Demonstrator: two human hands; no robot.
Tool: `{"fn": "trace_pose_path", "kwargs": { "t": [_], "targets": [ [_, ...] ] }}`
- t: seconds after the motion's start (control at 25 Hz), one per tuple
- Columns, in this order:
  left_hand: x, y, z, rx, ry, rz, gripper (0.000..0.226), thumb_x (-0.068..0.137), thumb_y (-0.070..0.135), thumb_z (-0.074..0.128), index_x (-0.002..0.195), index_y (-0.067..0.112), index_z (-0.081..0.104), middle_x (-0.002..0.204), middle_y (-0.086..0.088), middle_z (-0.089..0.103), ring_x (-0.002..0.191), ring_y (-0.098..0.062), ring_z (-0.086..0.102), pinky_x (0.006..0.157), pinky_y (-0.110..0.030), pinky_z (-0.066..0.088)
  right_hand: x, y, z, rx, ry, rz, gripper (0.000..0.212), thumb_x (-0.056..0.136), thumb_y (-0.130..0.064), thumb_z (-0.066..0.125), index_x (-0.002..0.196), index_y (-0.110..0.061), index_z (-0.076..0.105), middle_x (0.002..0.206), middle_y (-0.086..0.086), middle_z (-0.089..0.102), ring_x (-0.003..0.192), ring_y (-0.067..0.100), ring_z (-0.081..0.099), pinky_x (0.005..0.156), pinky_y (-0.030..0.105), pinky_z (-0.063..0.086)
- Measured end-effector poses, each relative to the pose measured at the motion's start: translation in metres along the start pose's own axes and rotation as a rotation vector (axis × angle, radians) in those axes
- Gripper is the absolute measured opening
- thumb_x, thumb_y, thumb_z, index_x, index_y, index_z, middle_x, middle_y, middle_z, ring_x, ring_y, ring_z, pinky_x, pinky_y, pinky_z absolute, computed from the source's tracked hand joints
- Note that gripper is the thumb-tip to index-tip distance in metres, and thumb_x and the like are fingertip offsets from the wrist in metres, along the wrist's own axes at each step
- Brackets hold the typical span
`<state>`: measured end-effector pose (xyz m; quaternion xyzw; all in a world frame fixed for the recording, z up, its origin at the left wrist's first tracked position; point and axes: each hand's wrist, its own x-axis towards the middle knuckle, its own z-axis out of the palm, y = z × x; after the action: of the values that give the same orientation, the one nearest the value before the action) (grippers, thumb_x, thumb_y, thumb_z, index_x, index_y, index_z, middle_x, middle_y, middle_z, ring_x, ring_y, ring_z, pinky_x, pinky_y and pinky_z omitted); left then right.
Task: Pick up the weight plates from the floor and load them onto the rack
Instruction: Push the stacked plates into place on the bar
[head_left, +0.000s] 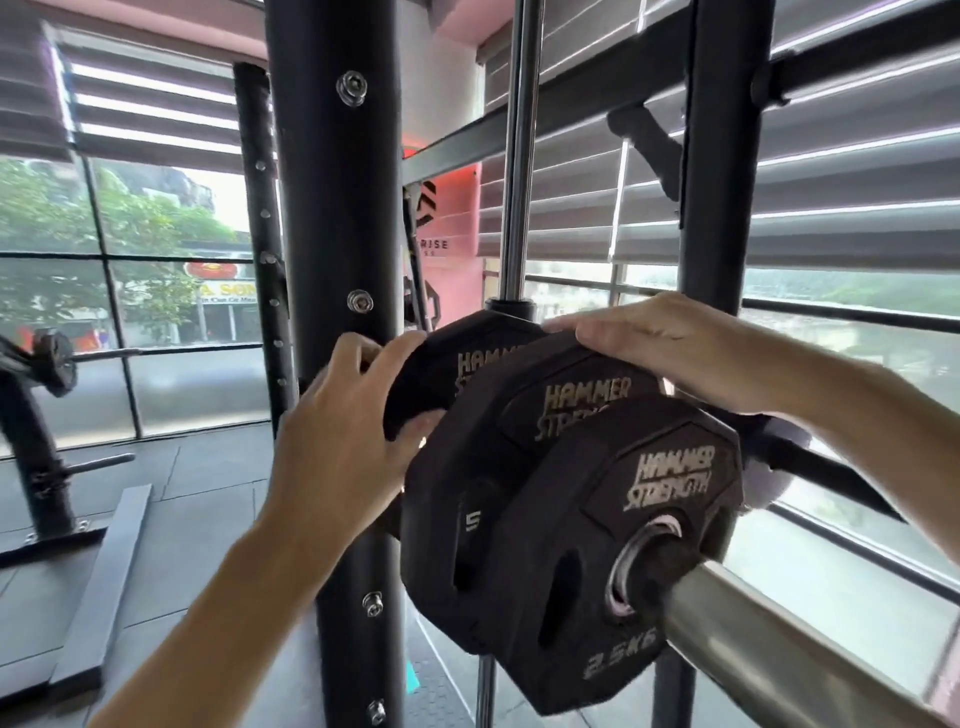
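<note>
**Three plates on the bar, both hands on them**

Far left, a barbell (57, 358) rests on a stand (31, 457) over the dark floor (182, 499), with windows (130, 234) behind. A black upright (337, 208) with bolts runs top to bottom just left of centre.

The left hand (337, 441) grips the left edge of the rear plate (447, 369), fingers curled round its rim and thumb over the top. Just right, the middle plate (493, 467), marked 5, sits against it, and the small front plate (644, 525), marked 2.5 kg, is nearest. All three are threaded on the steel bar (769, 644), which runs toward the near right corner.

The right hand (670, 343) lies over the top edge of the middle plate, fingers extended; whether they hook behind it is hard to tell. Blinds (857, 171) cover the right windows.
</note>
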<state>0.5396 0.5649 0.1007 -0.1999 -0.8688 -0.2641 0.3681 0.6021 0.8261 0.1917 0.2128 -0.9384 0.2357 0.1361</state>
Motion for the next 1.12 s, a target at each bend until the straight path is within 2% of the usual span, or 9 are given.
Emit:
{"fn": "trace_pose_path", "kwargs": {
  "t": [0.12,0.32,0.4,0.52,0.6,0.72,0.8,0.92,1.12],
  "targets": [
    [-0.003,0.017,-0.022,-0.254,0.065,0.080,0.050,0.097,0.048,0.050,0.144,0.030,0.050,0.126,0.011,0.051,0.119,-0.012,0.055,0.102,-0.039,0.046,-0.001,0.009,-0.001,-0.038,-0.010,-0.100,0.044,0.089,-0.058,0.049,0.132,-0.049,0.054,0.121,-0.022,0.068,0.112,-0.006,0.060,0.102,0.021,0.045],
    [-0.013,0.060,-0.044,-0.185,-0.108,0.160,0.056,0.090,0.045,0.065,0.143,0.038,0.050,0.128,0.025,0.056,0.124,0.002,0.050,0.108,-0.026,0.040,0.010,0.026,0.005,-0.051,0.024,-0.220,0.058,0.087,-0.073,0.049,0.140,-0.048,0.049,0.122,-0.013,0.069,0.110,0.010,0.065,0.099,0.043,0.050],
    [-0.011,0.065,-0.041,-0.087,-0.205,0.212,0.071,0.084,0.033,0.075,0.148,0.034,0.044,0.134,0.021,0.054,0.127,-0.002,0.049,0.109,-0.028,0.040,0.013,0.027,0.007,-0.019,0.025,-0.262,0.058,0.086,-0.067,0.052,0.141,-0.047,0.049,0.122,-0.017,0.068,0.111,0.005,0.064,0.100,0.039,0.049],
    [-0.010,0.066,-0.035,-0.012,-0.203,0.242,0.078,0.081,0.029,0.079,0.150,0.028,0.042,0.119,0.024,0.051,0.111,0.000,0.053,0.090,-0.013,0.039,0.011,0.038,0.003,-0.020,-0.040,-0.290,0.061,0.091,-0.047,0.056,0.149,-0.047,0.035,0.136,-0.017,0.060,0.123,-0.003,0.055,0.107,0.031,0.044],
    [-0.012,0.067,-0.033,0.025,-0.157,0.235,0.077,0.081,0.031,0.080,0.149,0.029,0.044,0.114,0.025,0.050,0.106,0.001,0.054,0.087,-0.012,0.040,0.010,0.052,-0.002,-0.053,-0.149,-0.313,0.069,0.098,-0.028,0.055,0.152,-0.050,0.018,0.155,-0.018,0.038,0.140,-0.003,0.037,0.117,0.034,0.033],
    [-0.014,0.070,-0.032,0.023,-0.094,0.199,0.077,0.078,0.031,0.082,0.147,0.031,0.047,0.136,0.023,0.054,0.125,0.003,0.050,0.103,-0.019,0.041,0.011,0.063,-0.004,-0.052,-0.225,-0.327,0.084,0.096,-0.022,0.059,0.153,-0.047,0.003,0.164,-0.022,0.006,0.149,-0.006,0.008,0.125,0.037,0.014],
    [-0.017,0.072,-0.032,0.062,-0.096,0.155,0.079,0.080,0.039,0.080,0.149,0.036,0.041,0.149,0.029,0.038,0.137,0.013,0.028,0.113,-0.021,0.034,0.014,0.062,-0.002,-0.070,-0.197,-0.351,0.089,0.092,-0.030,0.062,0.152,-0.046,-0.001,0.164,-0.023,-0.001,0.148,-0.008,-0.001,0.125,0.033,0.007],
    [-0.020,0.069,-0.030,0.178,-0.103,0.128,0.082,0.084,0.044,0.076,0.153,0.038,0.032,0.155,0.033,0.022,0.141,0.020,0.005,0.118,-0.027,0.027,0.020,0.060,0.002,-0.114,-0.177,-0.377,0.089,0.092,-0.033,0.061,0.155,-0.039,-0.002,0.165,-0.019,-0.006,0.149,-0.006,-0.005,0.124,0.028,0.003],
    [-0.014,0.062,-0.020,0.191,-0.082,0.092,0.085,0.084,0.040,0.077,0.155,0.034,0.030,0.158,0.030,0.022,0.143,0.019,0.007,0.120,-0.025,0.022,0.041,0.064,0.008,-0.165,-0.163,-0.357,0.089,0.097,-0.016,0.062,0.158,-0.028,-0.001,0.166,-0.013,-0.005,0.148,-0.004,-0.003,0.121,0.018,0.002]
  ]
}}
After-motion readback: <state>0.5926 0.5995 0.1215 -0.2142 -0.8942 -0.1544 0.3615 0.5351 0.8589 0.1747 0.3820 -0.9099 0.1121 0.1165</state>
